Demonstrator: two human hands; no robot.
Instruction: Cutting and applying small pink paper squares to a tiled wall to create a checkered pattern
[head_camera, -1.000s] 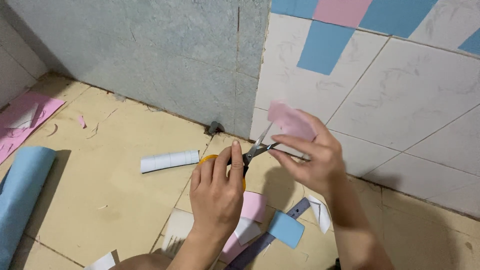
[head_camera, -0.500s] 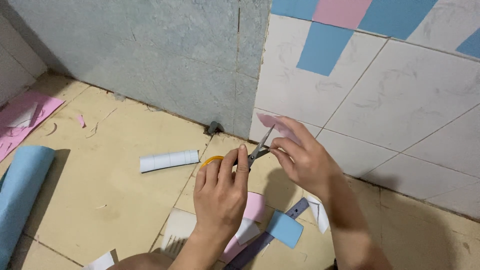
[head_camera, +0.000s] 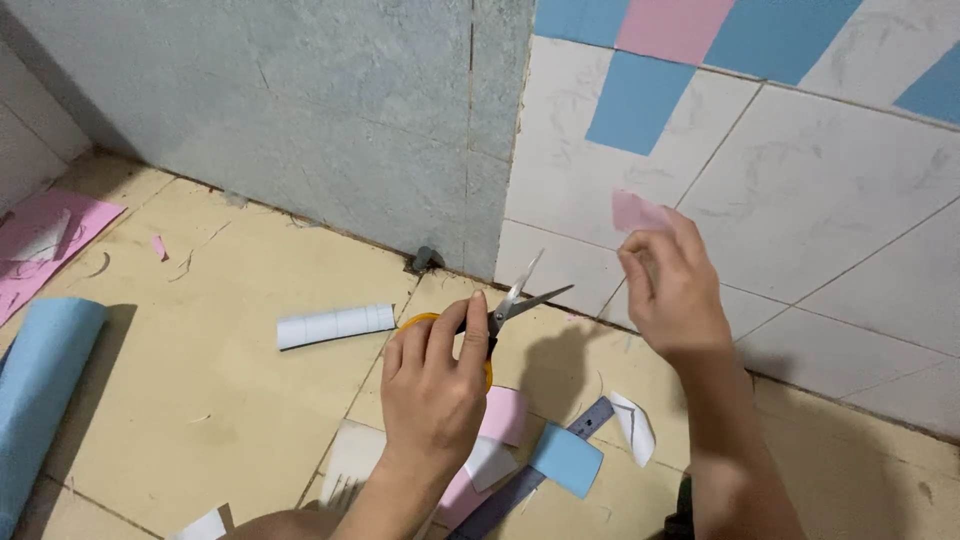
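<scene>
**Scissors and a pink scrap by the tiled wall**

Beige floor tiles (head_camera: 200, 400) meet a grey-green wall (head_camera: 300, 110) at 11 o'clock and a white tiled wall (head_camera: 800, 250) at 2 o'clock, where blue and pink paper rectangles (head_camera: 640, 100) are stuck along the top edge.

Near the middle, the left hand (head_camera: 435, 375) is clenched around the yellow handles of a pair of scissors (head_camera: 505, 310); the blades stand open and point toward 1 o'clock. At 3 o'clock from it, well apart, the right hand (head_camera: 670, 290) pinches a small pink scrap of paper (head_camera: 635, 212) between its fingertips, raised in front of the white tiles.

On the floor at 9 o'clock from the scissors lies a white roll of paper (head_camera: 335, 325). Under and just below the left hand, toward 5 o'clock, lie a pink piece (head_camera: 505, 415), a blue piece (head_camera: 567, 460), a dark ruler (head_camera: 560, 450) and a curled white scrap (head_camera: 633, 425). A blue roll (head_camera: 40, 390) lies at the left edge, with a pink sheet (head_camera: 50, 240) above it at 10 o'clock.
</scene>
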